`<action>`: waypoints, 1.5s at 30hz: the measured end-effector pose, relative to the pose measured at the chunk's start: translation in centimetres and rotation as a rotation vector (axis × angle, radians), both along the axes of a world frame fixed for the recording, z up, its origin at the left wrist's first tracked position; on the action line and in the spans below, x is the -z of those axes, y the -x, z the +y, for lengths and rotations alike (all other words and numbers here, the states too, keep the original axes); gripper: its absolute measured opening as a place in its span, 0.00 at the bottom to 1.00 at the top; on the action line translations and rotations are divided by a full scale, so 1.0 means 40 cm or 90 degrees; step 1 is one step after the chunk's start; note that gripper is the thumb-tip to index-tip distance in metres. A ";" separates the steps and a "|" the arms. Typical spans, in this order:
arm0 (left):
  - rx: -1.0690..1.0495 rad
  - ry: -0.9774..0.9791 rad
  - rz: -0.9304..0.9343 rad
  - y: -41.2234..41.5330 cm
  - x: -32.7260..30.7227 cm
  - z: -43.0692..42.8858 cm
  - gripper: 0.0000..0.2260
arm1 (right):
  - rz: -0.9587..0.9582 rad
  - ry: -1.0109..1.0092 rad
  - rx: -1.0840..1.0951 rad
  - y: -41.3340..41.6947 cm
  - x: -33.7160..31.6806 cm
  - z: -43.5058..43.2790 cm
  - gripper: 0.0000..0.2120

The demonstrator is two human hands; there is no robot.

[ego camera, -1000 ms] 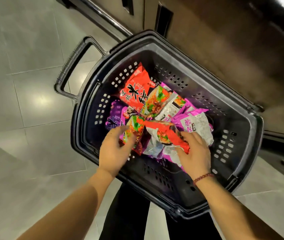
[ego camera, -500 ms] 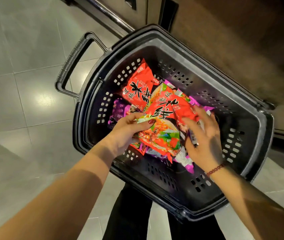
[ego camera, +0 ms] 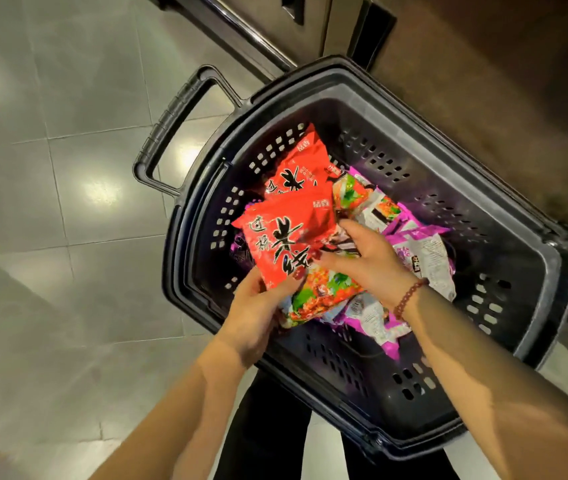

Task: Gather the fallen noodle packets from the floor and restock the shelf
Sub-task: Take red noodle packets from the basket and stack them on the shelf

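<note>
Head view: left hand (ego camera: 254, 317) and right hand (ego camera: 369, 263) pinch one red packet (ego camera: 284, 242) of two over one basket (ego camera: 344, 362).

The basket (ego camera: 362, 368) is open on top; noodle packets (ego camera: 427, 251) heap its middle; the left hand (ego camera: 258, 313) and right hand (ego camera: 369, 261), holding a red packet (ego camera: 286, 244), cover the heap's left half; bare room lies along the near wall; a dark cabinet (ego camera: 483, 64) crowds the far rim; tiled floor (ego camera: 68, 202) lies open leftward.
</note>
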State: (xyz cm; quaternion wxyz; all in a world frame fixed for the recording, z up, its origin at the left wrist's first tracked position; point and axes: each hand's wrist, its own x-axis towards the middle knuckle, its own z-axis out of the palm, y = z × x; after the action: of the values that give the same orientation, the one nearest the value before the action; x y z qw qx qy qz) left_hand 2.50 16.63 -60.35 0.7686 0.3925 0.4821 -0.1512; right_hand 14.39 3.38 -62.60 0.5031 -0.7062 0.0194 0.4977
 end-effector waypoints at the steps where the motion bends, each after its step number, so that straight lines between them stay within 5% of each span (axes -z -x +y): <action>1: -0.047 -0.009 0.000 0.008 0.000 -0.008 0.18 | -0.009 0.016 -0.014 -0.013 0.012 0.014 0.25; 5: -0.223 -0.055 0.049 0.022 0.011 -0.029 0.23 | -0.265 0.092 0.101 -0.090 0.069 0.057 0.24; 7: -0.264 -0.067 0.052 0.021 0.015 -0.027 0.25 | -0.373 0.199 0.039 -0.137 0.116 0.064 0.31; 10: -0.276 -0.060 0.057 0.020 0.021 -0.020 0.25 | -0.314 0.306 -0.146 -0.186 0.167 0.084 0.40; 14: -0.266 -0.049 0.086 0.016 0.020 -0.006 0.18 | -0.290 0.437 -0.321 -0.209 0.190 0.106 0.39; 21: -0.189 -0.076 0.099 0.024 -0.003 0.019 0.13 | -0.203 0.239 -0.064 -0.145 0.156 0.040 0.20; 26: -0.143 -0.126 0.089 0.040 -0.041 0.049 0.09 | -0.172 0.206 0.070 -0.092 0.090 -0.024 0.22; 37: 0.022 -0.246 -0.021 0.054 -0.376 0.098 0.15 | -0.090 0.083 0.280 0.044 -0.431 -0.139 0.15; 42: 0.112 -0.317 -0.136 0.040 -0.637 0.104 0.34 | -0.124 0.052 0.322 0.109 -0.725 -0.173 0.13; 45: 0.158 -0.332 -0.234 0.029 -0.786 0.097 0.35 | -0.136 0.032 0.371 0.145 -0.870 -0.193 0.14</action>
State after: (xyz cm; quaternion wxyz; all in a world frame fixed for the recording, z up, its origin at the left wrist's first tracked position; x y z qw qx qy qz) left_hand 1.36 20.51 -28.92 0.6923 0.6519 0.3066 -0.0419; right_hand 8.58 -4.36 -27.81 0.6064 -0.7313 0.1801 0.2551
